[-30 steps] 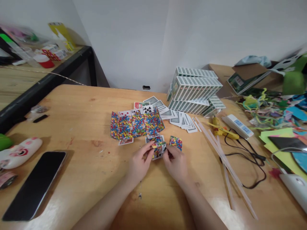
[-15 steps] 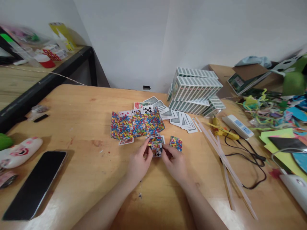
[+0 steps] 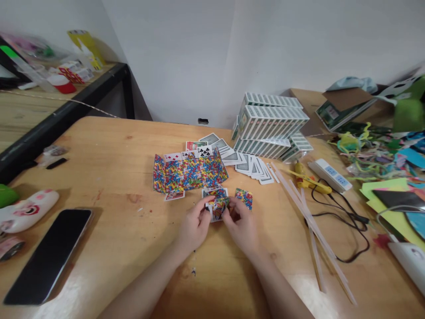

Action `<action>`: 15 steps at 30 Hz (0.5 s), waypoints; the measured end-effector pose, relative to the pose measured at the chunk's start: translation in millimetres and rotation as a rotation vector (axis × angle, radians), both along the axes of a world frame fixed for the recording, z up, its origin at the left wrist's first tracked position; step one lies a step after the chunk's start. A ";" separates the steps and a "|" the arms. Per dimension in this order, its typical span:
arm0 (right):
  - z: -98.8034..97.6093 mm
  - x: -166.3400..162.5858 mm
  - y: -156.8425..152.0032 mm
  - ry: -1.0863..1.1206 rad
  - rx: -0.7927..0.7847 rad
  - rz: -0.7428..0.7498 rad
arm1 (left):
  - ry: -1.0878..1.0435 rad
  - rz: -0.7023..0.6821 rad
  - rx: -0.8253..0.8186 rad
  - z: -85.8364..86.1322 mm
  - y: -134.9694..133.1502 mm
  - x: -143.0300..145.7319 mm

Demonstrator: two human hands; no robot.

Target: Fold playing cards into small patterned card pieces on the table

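Observation:
Between my two hands is a playing card (image 3: pixel 218 210) with a face picture and a colourful patterned edge, pinched at both sides. My left hand (image 3: pixel 195 223) grips its left edge, my right hand (image 3: pixel 242 223) its right edge. Just behind it, a card with a grey back (image 3: pixel 206 192) lies partly hidden. A small colourful patterned card (image 3: pixel 245 198) rests beside my right fingers. Farther back stands a folded wall of cards (image 3: pixel 189 172) covered in a multicoloured pattern, with card faces showing along its top. One more card (image 3: pixel 174 196) pokes out under its front left.
Loose playing cards (image 3: pixel 250 165) are spread behind, before stacked card boxes (image 3: pixel 272 124). To the right lie clear glue sticks (image 3: pixel 314 226), a yellow glue gun (image 3: pixel 300 177), a power strip (image 3: pixel 330 173) and a black cable. A phone (image 3: pixel 49 254) and a white plush case (image 3: pixel 31 210) sit left.
The card between my hands has tipped, so its picture face now shows more fully and its top edge hides less of the card behind. Both hands have stayed nearly in place.

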State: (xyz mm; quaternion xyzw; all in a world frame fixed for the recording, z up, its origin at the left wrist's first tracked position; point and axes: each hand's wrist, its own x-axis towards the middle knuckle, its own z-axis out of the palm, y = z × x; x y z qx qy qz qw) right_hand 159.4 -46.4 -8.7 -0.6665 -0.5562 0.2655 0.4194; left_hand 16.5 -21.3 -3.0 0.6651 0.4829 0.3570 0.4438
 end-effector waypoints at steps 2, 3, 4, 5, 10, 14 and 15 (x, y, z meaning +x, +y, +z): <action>0.0 0.1 -0.1 -0.022 0.024 0.007 | -0.106 0.007 -0.067 1.7 1.1 0.0; 0.0 0.1 -0.2 -0.036 0.034 0.009 | -0.142 0.021 -0.093 2.4 1.7 0.4; 0.1 0.2 -0.5 -0.053 0.042 0.012 | -0.164 0.040 -0.117 2.9 2.4 1.1; 0.2 0.3 -0.9 -0.067 0.048 0.016 | -0.171 0.060 -0.140 3.0 3.1 1.9; 1.0 3.1 -2.7 -0.078 0.022 0.088 | -0.154 0.092 -0.183 -0.9 6.4 4.6; 3.5 4.9 -3.2 -0.047 0.023 0.101 | -0.104 0.101 -0.100 -3.8 5.9 3.4; 4.6 5.0 -3.2 -0.040 0.030 0.108 | -0.075 0.098 -0.057 -3.8 5.1 3.0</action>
